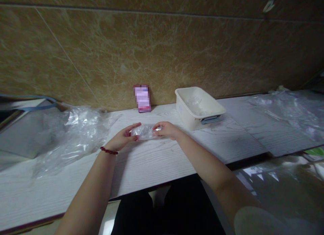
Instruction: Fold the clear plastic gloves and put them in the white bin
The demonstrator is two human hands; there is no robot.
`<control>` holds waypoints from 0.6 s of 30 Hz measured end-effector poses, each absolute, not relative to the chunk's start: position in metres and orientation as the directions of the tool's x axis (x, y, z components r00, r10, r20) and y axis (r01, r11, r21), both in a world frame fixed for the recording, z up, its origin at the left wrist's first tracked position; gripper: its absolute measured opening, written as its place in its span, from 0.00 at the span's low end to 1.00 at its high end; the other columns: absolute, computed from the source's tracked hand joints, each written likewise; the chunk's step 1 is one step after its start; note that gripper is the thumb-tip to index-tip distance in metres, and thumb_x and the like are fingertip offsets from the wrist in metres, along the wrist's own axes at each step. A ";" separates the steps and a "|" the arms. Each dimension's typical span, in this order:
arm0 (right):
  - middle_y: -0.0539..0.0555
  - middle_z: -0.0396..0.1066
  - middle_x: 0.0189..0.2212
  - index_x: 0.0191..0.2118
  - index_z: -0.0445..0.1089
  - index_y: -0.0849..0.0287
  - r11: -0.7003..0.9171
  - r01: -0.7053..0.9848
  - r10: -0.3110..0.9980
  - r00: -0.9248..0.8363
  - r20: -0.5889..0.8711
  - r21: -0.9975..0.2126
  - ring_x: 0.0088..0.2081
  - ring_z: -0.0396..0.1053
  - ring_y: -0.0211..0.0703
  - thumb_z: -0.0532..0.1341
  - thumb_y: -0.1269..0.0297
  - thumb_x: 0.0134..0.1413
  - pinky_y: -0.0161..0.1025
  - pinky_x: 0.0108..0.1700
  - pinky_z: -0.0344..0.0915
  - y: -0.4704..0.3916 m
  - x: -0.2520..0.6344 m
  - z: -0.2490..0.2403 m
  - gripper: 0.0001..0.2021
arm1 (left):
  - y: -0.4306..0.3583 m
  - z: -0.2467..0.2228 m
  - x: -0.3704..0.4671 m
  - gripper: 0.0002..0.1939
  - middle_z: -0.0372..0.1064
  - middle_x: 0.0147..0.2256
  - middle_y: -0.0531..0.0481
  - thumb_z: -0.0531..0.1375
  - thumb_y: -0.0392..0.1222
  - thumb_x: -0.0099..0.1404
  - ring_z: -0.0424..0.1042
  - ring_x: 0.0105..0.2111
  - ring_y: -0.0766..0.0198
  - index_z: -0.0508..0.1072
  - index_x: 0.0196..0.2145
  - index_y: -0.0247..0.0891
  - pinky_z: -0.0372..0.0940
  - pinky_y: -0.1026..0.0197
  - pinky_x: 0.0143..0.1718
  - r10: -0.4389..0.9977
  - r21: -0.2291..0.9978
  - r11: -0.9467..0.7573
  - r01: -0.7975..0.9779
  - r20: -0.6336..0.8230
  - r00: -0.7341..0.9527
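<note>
A small clear plastic bag [144, 131], crinkled and shiny, is stretched between my two hands just above the white wood-grain table. My left hand [126, 137], with a dark red bead bracelet [109, 150] at the wrist, grips its left end between thumb and fingers. At the right end, the fingers of my right hand [165, 129] are pinched on the bag. Whether anything lies inside the bag I cannot tell.
To the right stands a cream plastic bin [187, 112] with clear plastic in it. Heaped clear plastic bags [76, 137] lie at the left beside a grey-white box [22, 137]. More clear plastic [291, 108] spreads at the far right. A phone [143, 98] leans against the marbled wall.
</note>
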State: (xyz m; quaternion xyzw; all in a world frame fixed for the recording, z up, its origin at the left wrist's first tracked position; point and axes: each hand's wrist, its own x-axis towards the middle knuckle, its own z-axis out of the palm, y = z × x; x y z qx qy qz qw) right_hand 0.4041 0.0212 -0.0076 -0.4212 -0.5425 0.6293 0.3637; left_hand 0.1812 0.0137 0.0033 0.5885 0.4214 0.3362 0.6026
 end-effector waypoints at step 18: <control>0.49 0.68 0.29 0.45 0.63 0.58 0.019 0.096 0.938 -0.346 -0.016 -0.995 0.28 0.65 0.33 0.64 0.72 0.36 0.34 0.35 0.63 0.023 0.428 0.017 0.24 | 0.007 0.012 0.191 0.40 0.48 0.57 0.45 0.64 0.32 0.43 0.65 0.32 0.69 0.56 0.54 0.47 0.62 0.71 0.28 0.937 0.981 -0.172 0.088 0.135 0.321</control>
